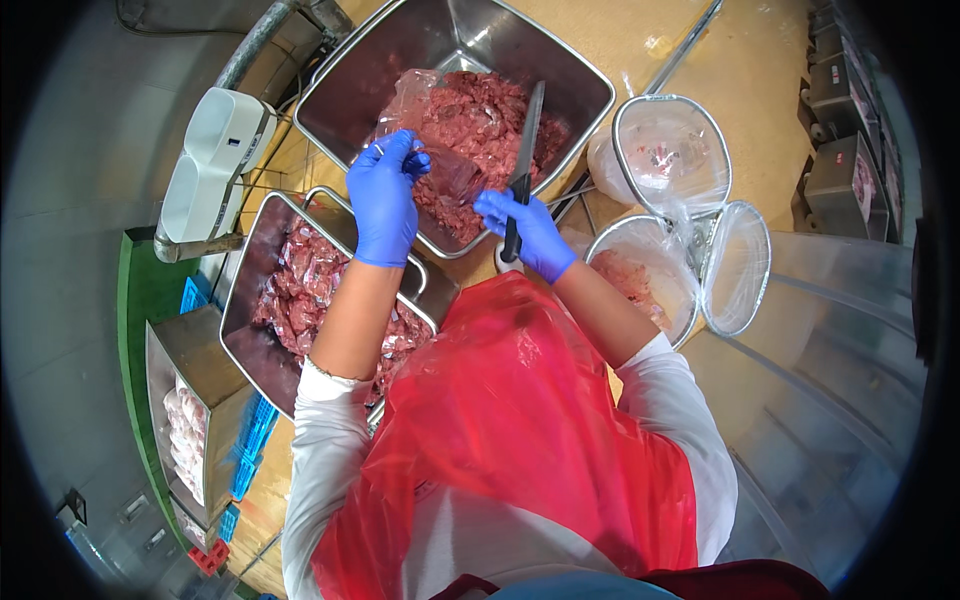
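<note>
My left hand [385, 205], in a blue glove, pinches a clear plastic bag [405, 100] over a large steel tub [350, 70] of ground red meat [475, 115]. My right hand [535, 230], also gloved, grips a long knife [525, 150] by its black handle, blade pointing away from me over the meat. Some of its fingertips reach toward a darker, bagged piece of meat [450, 175] between my hands. A second steel tub [240, 310], holding bagged red meat [300, 280], sits below and left of my left hand.
Bag-lined round containers [670, 150] stand at the right, one holding pinkish scraps [625, 280]. A white double holder [205, 170] hangs on a metal rail at the left, above a steel bin [185, 430] of pale items and blue crates [250, 440]. Steel boxes [840, 190] line the far right.
</note>
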### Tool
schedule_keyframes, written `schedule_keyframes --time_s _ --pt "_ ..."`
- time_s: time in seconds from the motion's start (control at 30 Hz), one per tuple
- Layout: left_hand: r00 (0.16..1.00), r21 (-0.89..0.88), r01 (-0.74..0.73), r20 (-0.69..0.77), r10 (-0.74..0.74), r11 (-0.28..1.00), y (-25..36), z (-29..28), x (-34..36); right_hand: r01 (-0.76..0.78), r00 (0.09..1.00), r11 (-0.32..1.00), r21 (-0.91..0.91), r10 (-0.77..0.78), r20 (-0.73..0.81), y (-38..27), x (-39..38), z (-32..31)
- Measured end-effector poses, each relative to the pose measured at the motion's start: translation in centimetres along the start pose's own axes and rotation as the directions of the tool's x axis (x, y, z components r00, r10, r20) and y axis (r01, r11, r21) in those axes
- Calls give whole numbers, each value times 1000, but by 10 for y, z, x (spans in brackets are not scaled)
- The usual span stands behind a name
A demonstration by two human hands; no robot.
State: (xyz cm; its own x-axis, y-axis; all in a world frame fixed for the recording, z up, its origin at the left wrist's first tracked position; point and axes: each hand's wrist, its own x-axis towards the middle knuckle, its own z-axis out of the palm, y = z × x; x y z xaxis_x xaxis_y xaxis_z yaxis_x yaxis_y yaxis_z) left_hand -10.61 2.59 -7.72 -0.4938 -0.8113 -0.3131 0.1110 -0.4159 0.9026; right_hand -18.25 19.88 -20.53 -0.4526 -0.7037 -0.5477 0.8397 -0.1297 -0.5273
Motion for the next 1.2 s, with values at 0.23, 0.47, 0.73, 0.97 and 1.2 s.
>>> schedule_keyframes --time_s 0.23,0.47,0.73,0.97,1.2 --pt "998 -42 -1 68 3 999 -3 29 11 409 908 836 -365 -412 74 -57 71 -10" --pt "1000 -212 -25 1 26 977 -8 7 57 475 876 803 -360 -471 107 -60 104 10" --pt "996 -333 37 -65 -62 942 -16 -10 65 401 909 787 -469 -280 307 -15 101 19" --pt "996 -430 2 -80 -40 903 11 -3 65 513 855 727 -457 -478 199 -4 101 54" --pt "982 -15 -116 -154 112 993 -24 -121 186 590 801 710 -384 -576 164 -75 94 50"
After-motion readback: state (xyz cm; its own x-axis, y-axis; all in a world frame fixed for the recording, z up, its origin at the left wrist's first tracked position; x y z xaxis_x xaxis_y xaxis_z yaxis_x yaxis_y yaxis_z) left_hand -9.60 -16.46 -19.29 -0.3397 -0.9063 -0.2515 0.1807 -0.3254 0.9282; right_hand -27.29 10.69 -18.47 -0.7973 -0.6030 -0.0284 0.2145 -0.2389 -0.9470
